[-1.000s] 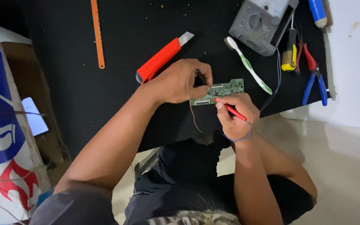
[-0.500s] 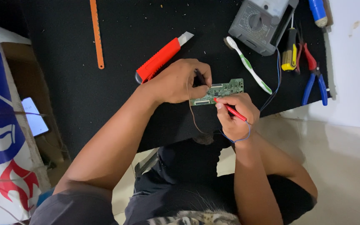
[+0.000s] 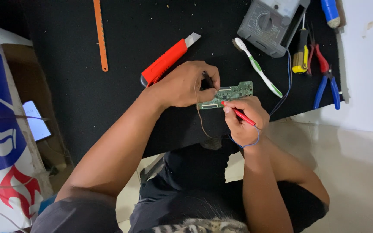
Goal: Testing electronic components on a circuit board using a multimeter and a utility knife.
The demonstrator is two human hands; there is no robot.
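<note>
Mid-frame, the green circuit board (image 3: 229, 94) lies on the black desk (image 3: 121, 103). The left hand (image 3: 182, 84) pinches a black probe (image 3: 207, 80) onto it, and the right hand (image 3: 243, 121) grips a red probe (image 3: 238, 114) touching its lower edge. Looks like probing is mid-way; the grey multimeter (image 3: 269, 25) sits upper right, with the red utility knife (image 3: 169, 60) untouched nearby.

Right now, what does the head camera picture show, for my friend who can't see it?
Two hands probe a small green circuit board on a black mat: the left hand holds a black probe, the right hand a red one. A grey meter sits behind.
</note>
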